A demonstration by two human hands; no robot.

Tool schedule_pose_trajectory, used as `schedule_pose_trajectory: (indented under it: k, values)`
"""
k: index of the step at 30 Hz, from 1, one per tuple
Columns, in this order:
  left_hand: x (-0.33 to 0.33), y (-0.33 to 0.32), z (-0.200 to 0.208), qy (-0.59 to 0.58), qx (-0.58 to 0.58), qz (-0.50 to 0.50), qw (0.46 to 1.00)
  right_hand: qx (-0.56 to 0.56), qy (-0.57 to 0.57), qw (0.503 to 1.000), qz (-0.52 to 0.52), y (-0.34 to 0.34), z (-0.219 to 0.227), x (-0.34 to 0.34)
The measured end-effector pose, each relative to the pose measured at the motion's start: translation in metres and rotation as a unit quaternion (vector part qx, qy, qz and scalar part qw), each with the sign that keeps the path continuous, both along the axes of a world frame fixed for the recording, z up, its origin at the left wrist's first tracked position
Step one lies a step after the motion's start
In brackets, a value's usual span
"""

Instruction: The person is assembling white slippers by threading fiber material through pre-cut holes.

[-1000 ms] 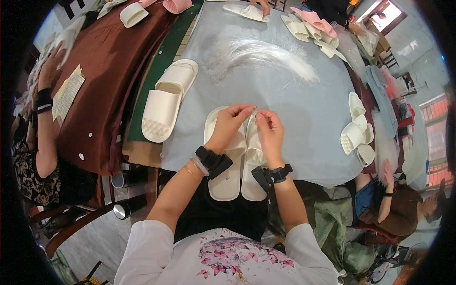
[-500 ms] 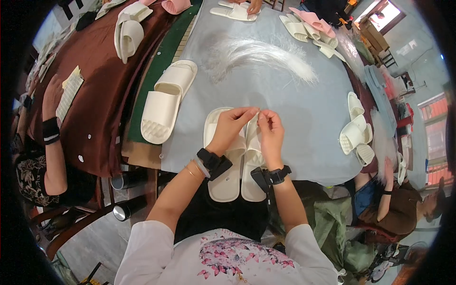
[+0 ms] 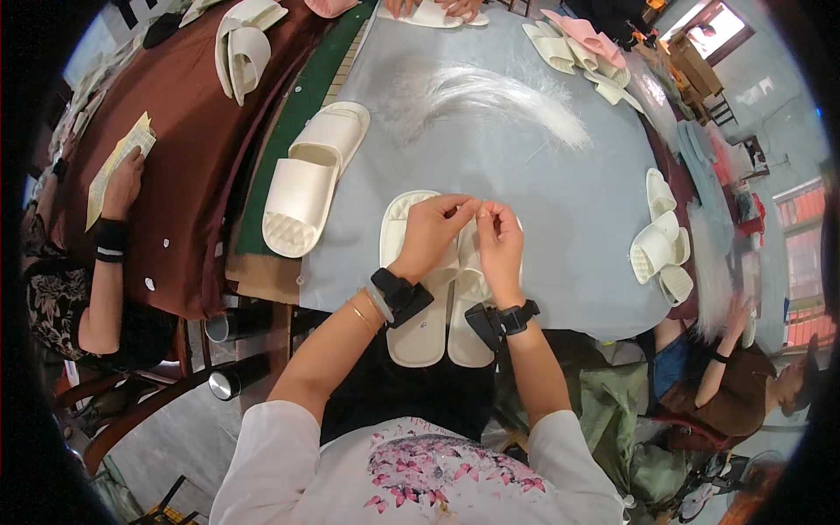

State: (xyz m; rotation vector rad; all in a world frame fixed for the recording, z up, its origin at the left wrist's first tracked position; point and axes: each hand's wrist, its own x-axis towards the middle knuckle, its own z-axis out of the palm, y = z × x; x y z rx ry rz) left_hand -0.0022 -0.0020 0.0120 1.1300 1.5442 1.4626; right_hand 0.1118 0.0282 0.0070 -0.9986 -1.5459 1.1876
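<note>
Two white slide slippers lie side by side at the table's near edge, a left one [image 3: 416,339] and a right one [image 3: 470,293], their lower ends jutting over the edge. Above them my left hand [image 3: 432,234] and my right hand [image 3: 500,249] are both closed in a pinch, fingertips almost meeting. What they pinch, if anything, is too small to make out. My hands and wrists hide parts of both slippers. Farther up the table lies a curved bundle of clear, thin strands [image 3: 503,94].
A stacked pair of white slippers [image 3: 302,188] sits left. More white slippers [image 3: 652,249] lie at the right edge, with pink and white ones [image 3: 586,44] at far right. Another person's hands [image 3: 451,9] handle slippers opposite. A person at left holds a yellowish sheet [image 3: 118,171].
My hands stay pinched together over the slippers, with little movement. The person at left has shifted a hand onto the sheet. The hands opposite have moved over their slippers.
</note>
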Motion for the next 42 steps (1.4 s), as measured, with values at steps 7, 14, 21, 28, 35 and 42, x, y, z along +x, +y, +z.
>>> schedule_pose_trajectory:
  k: [7, 14, 21, 28, 35, 42]
  values:
    - [0.001, -0.002, -0.001, -0.028, 0.003, 0.003, 1.000, -0.019, 0.014, 0.999, -0.035, 0.001, -0.003, -0.003]
    - [0.002, -0.002, -0.004, -0.089, 0.025, 0.007, 0.996, -0.024, 0.029, 0.999, -0.019, 0.000, 0.003, -0.001]
    - [0.002, 0.003, -0.009, -0.117, 0.048, -0.003, 0.992, 0.000, -0.031, 0.999, -0.026, 0.000, 0.006, -0.002]
    - [0.004, 0.000, -0.013, -0.127, 0.054, 0.046, 0.989, -0.009, 0.001, 1.000, -0.008, 0.001, -0.005, -0.003]
    - [0.005, 0.001, -0.011, -0.080, 0.066, 0.033, 0.994, -0.019, -0.007, 1.000, -0.005, -0.001, 0.001, -0.002]
    - [0.002, 0.001, -0.005, -0.064, 0.037, 0.041, 0.996, -0.005, -0.031, 0.999, -0.017, 0.003, 0.005, -0.004]
